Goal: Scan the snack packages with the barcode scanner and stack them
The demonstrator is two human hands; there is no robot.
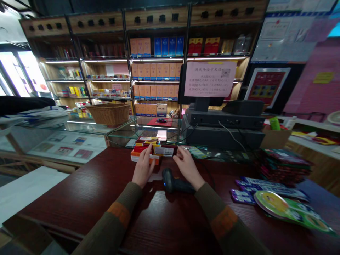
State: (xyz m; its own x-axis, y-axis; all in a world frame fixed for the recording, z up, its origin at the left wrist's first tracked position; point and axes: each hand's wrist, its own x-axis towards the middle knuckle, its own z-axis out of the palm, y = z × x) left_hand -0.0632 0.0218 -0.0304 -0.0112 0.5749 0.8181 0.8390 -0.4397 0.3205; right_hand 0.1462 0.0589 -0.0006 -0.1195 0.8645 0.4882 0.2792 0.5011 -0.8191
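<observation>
Both hands hold a long dark red carton (165, 150) by its ends, above the far part of the dark wooden counter (111, 198). My left hand (143, 166) grips its left end, fingers closed round it. My right hand (187, 166) grips the right end the same way. The carton has a white label on its near face. Just behind and left of it lies a stack of red, yellow and orange cartons (145, 147). A black barcode scanner (172, 182) lies on the counter below the carton, between my wrists.
A register with a monitor (223, 124) stands at the back right. Stacked packets (284, 166) and flat colourful packs (278, 200) lie at the right. A wicker basket (109, 113) sits on the glass display case (79, 138) at the left. Shelves of boxes fill the back wall.
</observation>
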